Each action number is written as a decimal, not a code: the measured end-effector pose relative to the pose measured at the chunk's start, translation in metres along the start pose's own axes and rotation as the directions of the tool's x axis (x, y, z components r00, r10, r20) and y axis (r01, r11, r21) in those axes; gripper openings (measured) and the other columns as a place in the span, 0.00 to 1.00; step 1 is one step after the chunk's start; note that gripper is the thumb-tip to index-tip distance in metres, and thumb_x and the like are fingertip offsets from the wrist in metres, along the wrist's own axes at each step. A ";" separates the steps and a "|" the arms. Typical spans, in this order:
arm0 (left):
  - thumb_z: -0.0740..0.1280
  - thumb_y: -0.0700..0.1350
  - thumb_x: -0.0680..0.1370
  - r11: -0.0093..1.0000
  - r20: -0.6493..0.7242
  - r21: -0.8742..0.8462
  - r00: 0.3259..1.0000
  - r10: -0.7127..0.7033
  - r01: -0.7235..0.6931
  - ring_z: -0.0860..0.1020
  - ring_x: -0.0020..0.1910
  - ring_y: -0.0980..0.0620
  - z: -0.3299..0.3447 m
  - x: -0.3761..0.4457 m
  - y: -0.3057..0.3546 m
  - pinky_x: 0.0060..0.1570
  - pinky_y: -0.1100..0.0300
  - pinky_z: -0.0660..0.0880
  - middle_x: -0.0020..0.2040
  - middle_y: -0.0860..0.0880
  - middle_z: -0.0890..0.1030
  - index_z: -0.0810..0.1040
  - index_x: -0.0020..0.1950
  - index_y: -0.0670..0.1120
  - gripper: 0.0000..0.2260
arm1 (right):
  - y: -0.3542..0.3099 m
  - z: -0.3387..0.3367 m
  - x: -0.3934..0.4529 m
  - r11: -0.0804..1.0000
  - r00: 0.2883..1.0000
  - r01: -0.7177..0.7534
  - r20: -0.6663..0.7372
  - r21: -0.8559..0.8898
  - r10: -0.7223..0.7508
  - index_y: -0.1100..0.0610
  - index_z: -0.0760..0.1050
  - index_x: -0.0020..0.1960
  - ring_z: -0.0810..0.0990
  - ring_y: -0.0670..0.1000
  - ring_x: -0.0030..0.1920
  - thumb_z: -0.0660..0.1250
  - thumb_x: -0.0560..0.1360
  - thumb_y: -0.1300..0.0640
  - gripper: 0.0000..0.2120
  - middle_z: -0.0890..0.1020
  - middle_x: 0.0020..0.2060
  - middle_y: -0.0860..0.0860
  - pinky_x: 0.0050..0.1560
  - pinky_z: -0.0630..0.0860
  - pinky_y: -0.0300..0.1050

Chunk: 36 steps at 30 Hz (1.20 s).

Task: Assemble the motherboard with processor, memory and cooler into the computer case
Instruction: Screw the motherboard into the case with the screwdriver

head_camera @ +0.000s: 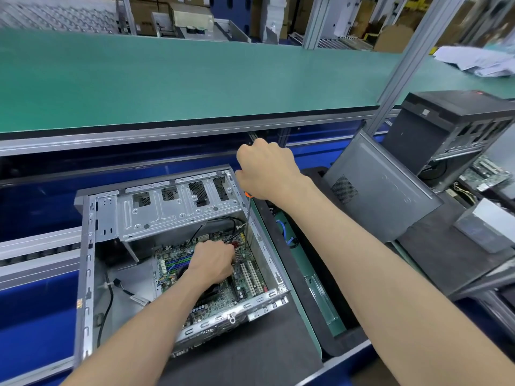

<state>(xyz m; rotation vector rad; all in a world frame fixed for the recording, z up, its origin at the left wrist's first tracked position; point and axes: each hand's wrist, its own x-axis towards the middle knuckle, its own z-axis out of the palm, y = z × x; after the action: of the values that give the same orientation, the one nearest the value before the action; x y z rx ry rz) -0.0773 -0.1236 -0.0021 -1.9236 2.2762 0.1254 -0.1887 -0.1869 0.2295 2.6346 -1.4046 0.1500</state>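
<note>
Desk (pixel 195 76): green top, behind the work spot.
Computer case (pixel 86 274): open, on its side on a black mat (pixel 250 355).
Motherboard (pixel 245 285): flat inside the case, right half.
Right hand (pixel 267 169): fingers curled round the orange-handled screwdriver (pixel 249 215), held upright, tip at the board's far right corner.
Left hand (pixel 214 263): fingers curled down on the board; what they hold cannot be told.

Drive cage (pixel 178 207) and black cables (pixel 223 221) crowd the case (pixel 86 246) opening's far side.
</note>
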 end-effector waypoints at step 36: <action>0.62 0.43 0.69 0.997 0.045 -0.061 0.998 -0.036 0.038 0.70 0.25 0.52 -0.004 0.000 -0.001 0.31 0.60 0.65 0.32 0.52 0.80 0.80 0.41 0.54 0.09 | 0.001 0.003 -0.005 0.962 1.000 0.001 0.002 0.272 -0.002 0.60 0.72 0.53 0.73 0.57 0.42 0.65 0.66 0.63 0.15 0.71 0.40 0.52 0.30 0.62 0.43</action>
<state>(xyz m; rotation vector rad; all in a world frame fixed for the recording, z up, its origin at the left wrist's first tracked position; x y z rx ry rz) -0.0766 -0.1242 0.0014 -1.9715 2.2330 0.2331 -0.1928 -0.1836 0.2260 2.8531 -1.4777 0.3648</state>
